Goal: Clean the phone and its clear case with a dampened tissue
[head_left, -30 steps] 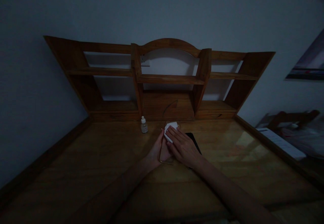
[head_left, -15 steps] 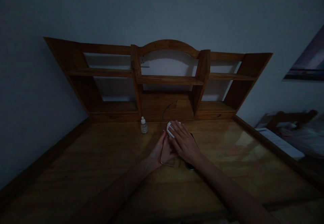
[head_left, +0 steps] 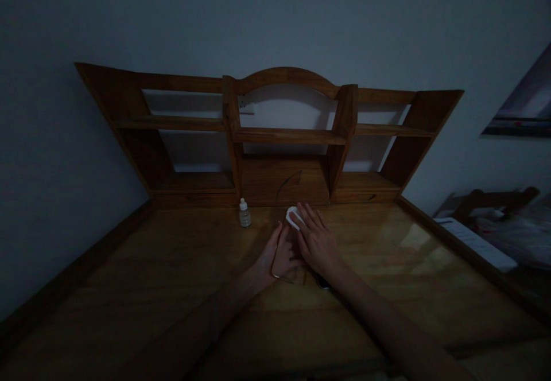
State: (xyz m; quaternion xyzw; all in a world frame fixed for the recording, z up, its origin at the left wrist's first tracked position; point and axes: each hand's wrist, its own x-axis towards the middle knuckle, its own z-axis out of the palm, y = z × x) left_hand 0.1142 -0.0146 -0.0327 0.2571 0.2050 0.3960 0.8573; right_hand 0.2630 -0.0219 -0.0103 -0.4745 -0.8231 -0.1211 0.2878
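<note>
My left hand (head_left: pixel 266 259) is closed around the edge of a see-through, round-cornered piece that looks like a clear phone case (head_left: pixel 280 261). Its thin rim glints, and my fingers show through it. Over its far end my right hand (head_left: pixel 319 244) presses a white wipe (head_left: pixel 293 216), fingers together and pointing away from me. Part of a dark, phone-like object (head_left: pixel 322 282) lies on the desk, mostly hidden under my right wrist. A small bottle (head_left: pixel 245 216) with a white dropper-style top stands upright left of my hands.
A wooden shelf unit (head_left: pixel 289 136) rises along the desk's back against the wall. Raised wooden edges border the desk (head_left: pixel 193 255) at both sides. Beyond the right edge are a white flat item (head_left: pixel 476 243) and a wooden chair back (head_left: pixel 501 198). The room is dim.
My right hand has shifted slightly to the right with the white wipe, so more of the clear case shows. My left hand and the bottle stay nearly in place.
</note>
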